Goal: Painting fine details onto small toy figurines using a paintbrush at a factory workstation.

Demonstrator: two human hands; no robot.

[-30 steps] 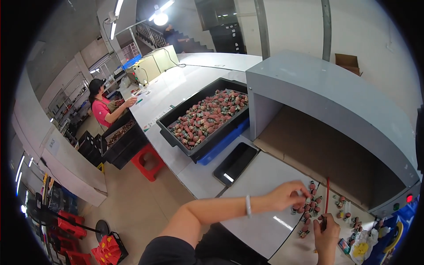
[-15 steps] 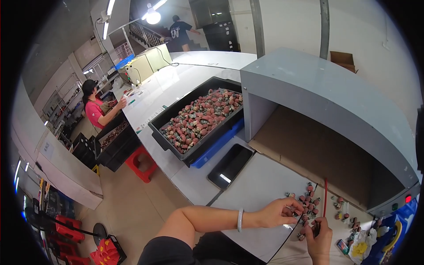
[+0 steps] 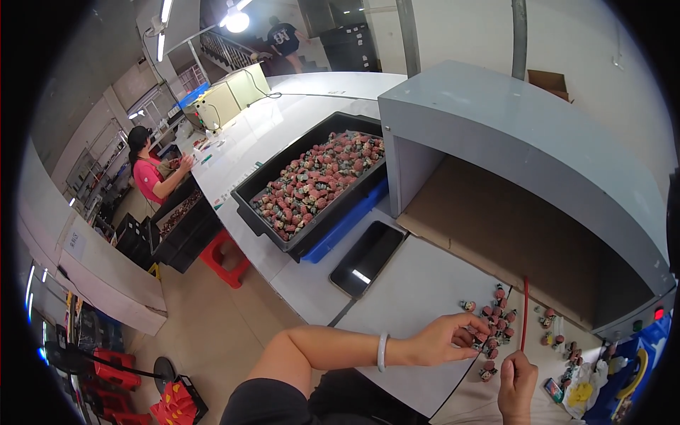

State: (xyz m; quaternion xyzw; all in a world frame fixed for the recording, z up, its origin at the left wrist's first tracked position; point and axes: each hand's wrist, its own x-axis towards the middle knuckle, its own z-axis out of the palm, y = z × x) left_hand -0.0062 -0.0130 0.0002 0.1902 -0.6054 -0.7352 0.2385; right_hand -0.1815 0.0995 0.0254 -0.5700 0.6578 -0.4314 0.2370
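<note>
A pile of small red-and-dark painted figurines (image 3: 499, 316) lies on the white worktable at the right. My left hand (image 3: 446, 341) reaches over the pile's near-left edge, its thumb and fingers closed around one figurine (image 3: 479, 337). Nearer to me, my right hand (image 3: 517, 382) is wrapped round the lower end of a thin red stick (image 3: 525, 312), which points up and away. The stick's kind and its gripped end cannot be made out. One loose figurine (image 3: 487, 370) lies between the two hands.
A grey arched housing (image 3: 496, 113) with a brown-floored opening stands beyond the pile. A black crate (image 3: 283, 244) full of figurines and a phone (image 3: 368, 258) sit leftward. More figurines (image 3: 549, 319) lie right. A co-worker (image 3: 150, 166) sits far left; another person (image 3: 285, 41) stands behind.
My right hand has shifted slightly nearer to me and right, with the red stick; the dark thing at its fingers no longer shows. My left fingers have closed on a figurine.
</note>
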